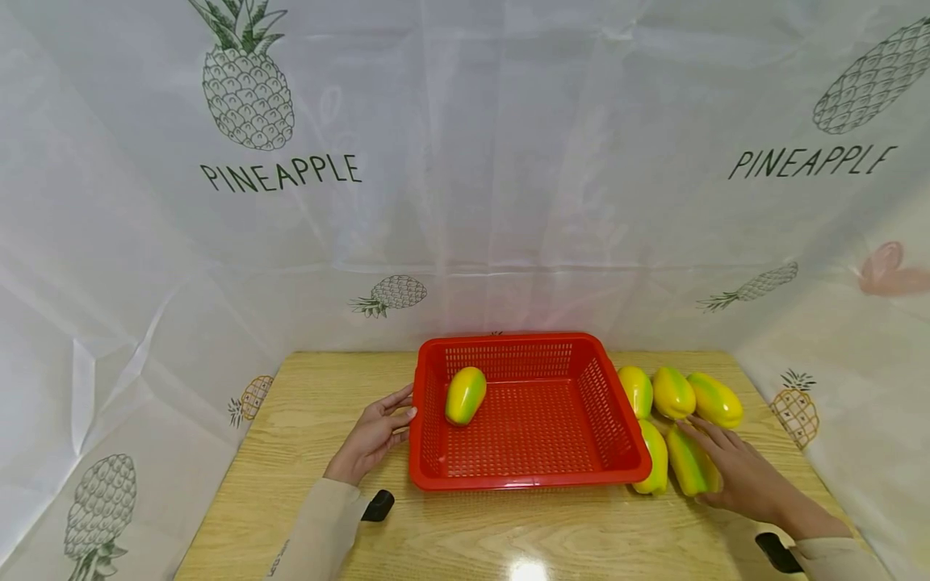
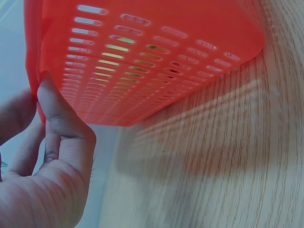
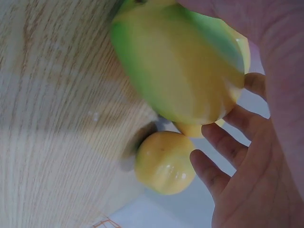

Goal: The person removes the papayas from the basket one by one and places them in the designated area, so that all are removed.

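A red plastic basket [image 1: 534, 482] with slotted walls stands on the table, and one yellow-green mango [image 1: 466, 396] lies inside at its left. At the basket's left rim my left hand [image 1: 374, 436] pinches the edge; in the left wrist view the thumb [image 2: 61, 107] presses beneath the rim. My right hand [image 1: 748, 476] reaches over the nearest mango [image 1: 689, 461] right of the basket. In the right wrist view its spread fingers [image 3: 223, 142] lie along that mango [image 3: 175, 61], some seeming to touch it. The thumb side is partly cut off there.
Several more mangoes, such as the far right one [image 1: 715, 399], sit close together beside the basket's right wall. The wooden table [image 1: 305, 403] ends at a pale sheet [image 1: 508, 202] printed with pineapples, which hangs behind and at both sides.
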Motion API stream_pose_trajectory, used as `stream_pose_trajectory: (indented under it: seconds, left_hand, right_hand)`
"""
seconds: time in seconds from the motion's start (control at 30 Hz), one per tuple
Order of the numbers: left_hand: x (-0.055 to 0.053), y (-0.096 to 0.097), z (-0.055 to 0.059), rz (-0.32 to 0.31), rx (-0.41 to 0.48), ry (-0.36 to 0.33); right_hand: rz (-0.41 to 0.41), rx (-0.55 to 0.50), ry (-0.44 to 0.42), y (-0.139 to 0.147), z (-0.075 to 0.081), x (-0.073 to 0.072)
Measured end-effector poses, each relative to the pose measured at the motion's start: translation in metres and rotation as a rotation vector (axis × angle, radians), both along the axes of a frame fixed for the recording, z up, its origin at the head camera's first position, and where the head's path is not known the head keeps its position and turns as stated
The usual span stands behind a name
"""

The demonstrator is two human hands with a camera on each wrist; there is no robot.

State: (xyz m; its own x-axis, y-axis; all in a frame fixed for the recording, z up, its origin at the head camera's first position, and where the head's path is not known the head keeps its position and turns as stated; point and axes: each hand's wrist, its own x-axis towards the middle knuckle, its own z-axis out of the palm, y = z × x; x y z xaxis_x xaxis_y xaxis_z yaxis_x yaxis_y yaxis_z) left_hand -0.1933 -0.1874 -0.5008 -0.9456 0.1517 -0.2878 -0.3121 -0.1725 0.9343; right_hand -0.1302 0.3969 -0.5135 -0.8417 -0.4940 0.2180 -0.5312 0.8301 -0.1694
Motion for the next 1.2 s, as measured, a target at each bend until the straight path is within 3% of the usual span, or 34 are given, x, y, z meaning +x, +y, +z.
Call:
stream_pose_trajectory:
  seconds: [0.33, 0.93, 1.2]
  left_hand:
    - [0.0011, -0.0008, -0.0005, -0.011, 0.015, 0.014]
    - [0.0013, -0.0009, 0.0021, -0.009, 0.01, 0.01]
    - [0.0014, -0.001, 0.0007, -0.009, 0.014, 0.007]
  right_hand:
    - [0.025, 0.0, 0.044, 0.0012, 0.0018, -0.0016]
    - [0.02, -0.005, 0.045, 0.0049, -0.0003, 0.0012]
    - [0.041, -0.005, 0.068, 0.0044, 0.0068, -0.002]
